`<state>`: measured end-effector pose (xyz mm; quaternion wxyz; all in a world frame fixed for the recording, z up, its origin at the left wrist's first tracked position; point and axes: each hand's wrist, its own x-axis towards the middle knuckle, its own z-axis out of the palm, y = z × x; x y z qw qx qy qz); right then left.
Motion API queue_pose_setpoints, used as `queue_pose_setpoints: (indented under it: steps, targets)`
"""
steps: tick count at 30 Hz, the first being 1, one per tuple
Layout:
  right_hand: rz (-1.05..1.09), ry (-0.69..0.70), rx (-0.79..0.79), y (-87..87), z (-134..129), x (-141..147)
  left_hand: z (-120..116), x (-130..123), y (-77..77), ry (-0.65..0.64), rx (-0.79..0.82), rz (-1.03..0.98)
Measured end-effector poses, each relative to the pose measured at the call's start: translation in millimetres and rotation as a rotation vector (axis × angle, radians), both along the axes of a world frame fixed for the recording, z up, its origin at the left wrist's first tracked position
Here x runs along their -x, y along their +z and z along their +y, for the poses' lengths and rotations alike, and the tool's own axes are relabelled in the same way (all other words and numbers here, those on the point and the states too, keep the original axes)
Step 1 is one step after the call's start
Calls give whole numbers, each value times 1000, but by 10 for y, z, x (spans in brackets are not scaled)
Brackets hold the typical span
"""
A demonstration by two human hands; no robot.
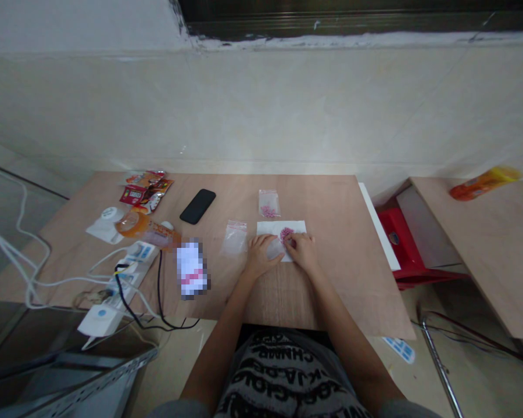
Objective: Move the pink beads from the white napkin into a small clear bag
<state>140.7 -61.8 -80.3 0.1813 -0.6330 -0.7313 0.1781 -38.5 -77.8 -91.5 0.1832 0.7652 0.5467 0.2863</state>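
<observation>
My left hand [259, 258] lies flat on the near left part of a white paper sheet [294, 227], beside a translucent plastic piece [274, 249]. My right hand [300, 252] rests on the sheet, its fingertips at a small heap of pink beads [286, 234]. Whether those fingers pinch any beads is hidden. Beyond the sheet lies a small clear bag holding pink beads [269, 203]. To the left of my left hand is a clear zip bag [234, 238] with a red strip.
The wooden table [331, 290] also holds a black phone [197, 206], snack packets [147, 190], a blurred white package [192, 270], and a power strip [133, 270] with white and black cables. A red stool [401, 249] and another wooden table [483, 249] stand right.
</observation>
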Motion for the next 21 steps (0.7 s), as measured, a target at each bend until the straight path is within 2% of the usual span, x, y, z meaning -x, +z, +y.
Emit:
queue_pose_setpoints:
  steps: [14,21]
  targets:
    - [6,0,1,1,-9,1,-6,-6,39,12,17,-9]
    - [138,-55,-1,2,-46,-34,-3,-4,10,4,22,2]
